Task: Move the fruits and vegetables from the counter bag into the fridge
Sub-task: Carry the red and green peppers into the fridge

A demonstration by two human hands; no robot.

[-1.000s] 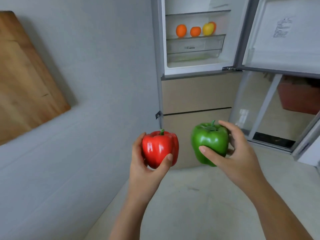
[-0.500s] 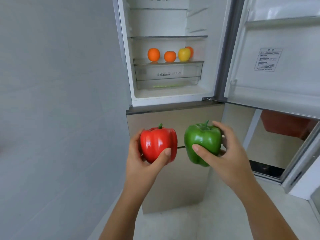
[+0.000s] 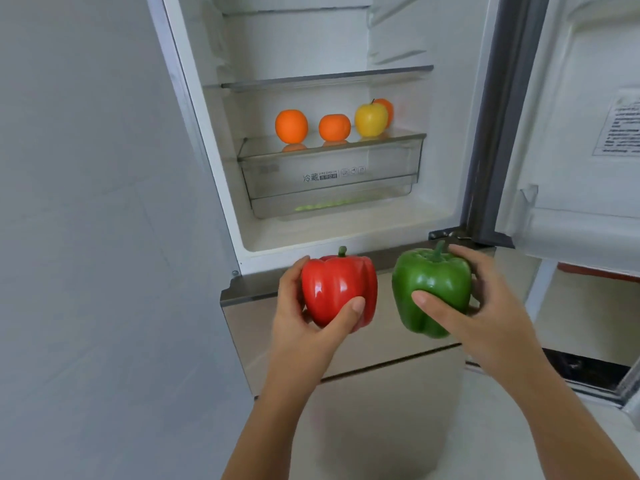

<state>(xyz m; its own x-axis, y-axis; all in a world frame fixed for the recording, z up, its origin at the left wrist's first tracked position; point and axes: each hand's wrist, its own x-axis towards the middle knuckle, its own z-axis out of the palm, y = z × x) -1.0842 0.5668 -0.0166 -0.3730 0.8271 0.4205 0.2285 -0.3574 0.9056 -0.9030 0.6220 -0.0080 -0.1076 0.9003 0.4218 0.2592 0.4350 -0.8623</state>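
Head view is showing two bell peppers: the left hand [image 3: 304, 327] is gripping one red pepper [image 3: 337, 292], the right hand [image 3: 485, 313] one green pepper [image 3: 431, 289], side by side before the open fridge [image 3: 194, 116]. Three oranges [image 3: 291, 126] and one yellow apple [image 3: 370, 120] are sitting on the crisper lid [image 3: 270, 147], leaving open room at its left edge.

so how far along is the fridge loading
Partly done. Done: two oranges, a yellow apple and another orange fruit half hidden behind it sit on the shelf above the drawer. In hand: left hand holds the red pepper, right hand the green pepper, in front of the open fridge. Left: shelving both. The counter bag is out of view.
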